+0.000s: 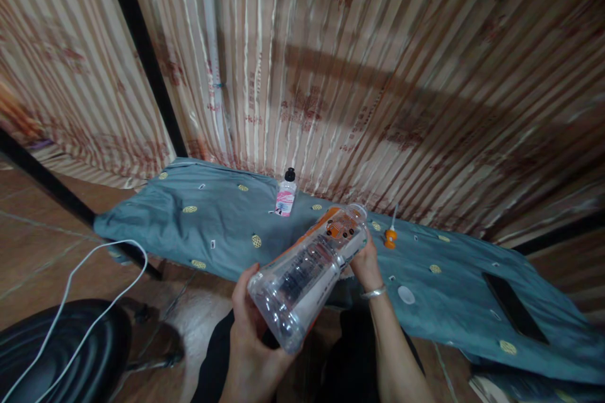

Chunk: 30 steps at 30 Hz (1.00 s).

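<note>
A large clear plastic bottle with an orange and white label lies tilted between my two hands, its neck pointing up and to the right. My left hand is wrapped round the base end. Near the neck, my right hand grips the side, a silver bangle on its wrist. No cap shows on the neck. An orange pump head with a pale tube stands on the cloth to the right. Behind the bottle, a small clear bottle with a black top and pink label is upright on the cloth.
A blue-green cloth with yellow pineapple prints covers the low surface. On its right lie a white disc and a dark phone. A black round stool and a white cable are at lower left. Striped curtains hang behind.
</note>
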Each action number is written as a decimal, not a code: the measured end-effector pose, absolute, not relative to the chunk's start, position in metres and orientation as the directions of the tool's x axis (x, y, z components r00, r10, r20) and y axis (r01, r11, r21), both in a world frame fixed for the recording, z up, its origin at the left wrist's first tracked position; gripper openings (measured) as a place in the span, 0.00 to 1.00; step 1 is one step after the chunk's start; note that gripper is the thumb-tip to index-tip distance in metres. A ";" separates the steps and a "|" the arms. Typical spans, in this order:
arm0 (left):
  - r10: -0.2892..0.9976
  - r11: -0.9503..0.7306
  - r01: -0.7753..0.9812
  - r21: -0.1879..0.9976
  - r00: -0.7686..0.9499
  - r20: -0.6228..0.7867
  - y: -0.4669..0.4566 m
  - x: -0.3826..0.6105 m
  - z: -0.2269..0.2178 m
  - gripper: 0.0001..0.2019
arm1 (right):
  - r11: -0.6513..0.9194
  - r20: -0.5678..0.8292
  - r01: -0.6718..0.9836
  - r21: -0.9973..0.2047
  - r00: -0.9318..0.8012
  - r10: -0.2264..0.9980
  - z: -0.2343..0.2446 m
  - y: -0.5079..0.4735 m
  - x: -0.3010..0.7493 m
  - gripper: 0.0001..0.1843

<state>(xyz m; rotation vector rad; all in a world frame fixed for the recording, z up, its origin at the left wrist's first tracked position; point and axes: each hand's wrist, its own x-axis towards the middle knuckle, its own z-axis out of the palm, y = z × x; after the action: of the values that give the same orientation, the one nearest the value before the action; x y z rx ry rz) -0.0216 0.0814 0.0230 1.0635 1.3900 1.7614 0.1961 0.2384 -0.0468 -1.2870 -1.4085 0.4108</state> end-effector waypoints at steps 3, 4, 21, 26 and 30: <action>0.860 -0.241 -0.008 0.970 -0.465 0.210 0.082 -0.021 0.019 0.43 | 0.331 0.454 0.427 -0.841 0.228 0.861 -0.048 0.239 0.197 0.36; 0.856 -0.247 -0.001 0.969 -0.469 0.218 0.083 -0.021 0.017 0.43 | 0.324 0.442 0.415 -0.850 0.228 0.867 -0.048 0.238 0.197 0.36; 0.837 -0.267 0.047 0.963 -0.484 0.255 0.082 -0.018 0.014 0.44 | 0.318 0.416 0.360 -0.877 0.239 0.877 -0.036 0.234 0.192 0.30; 0.849 -0.237 0.011 0.971 -0.484 0.213 0.081 -0.018 0.016 0.44 | 0.324 0.427 0.365 -0.873 0.248 0.870 -0.036 0.234 0.193 0.29; 0.846 -0.236 -0.018 0.972 -0.497 0.196 0.080 -0.017 0.018 0.43 | 0.278 0.381 0.354 -0.893 0.266 0.886 -0.041 0.235 0.195 0.34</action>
<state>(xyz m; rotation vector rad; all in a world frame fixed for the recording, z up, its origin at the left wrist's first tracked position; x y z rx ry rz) -0.0174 0.0797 0.0185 1.0261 1.3985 1.7981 0.1947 0.2351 -0.0407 -1.2997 -1.3125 0.5464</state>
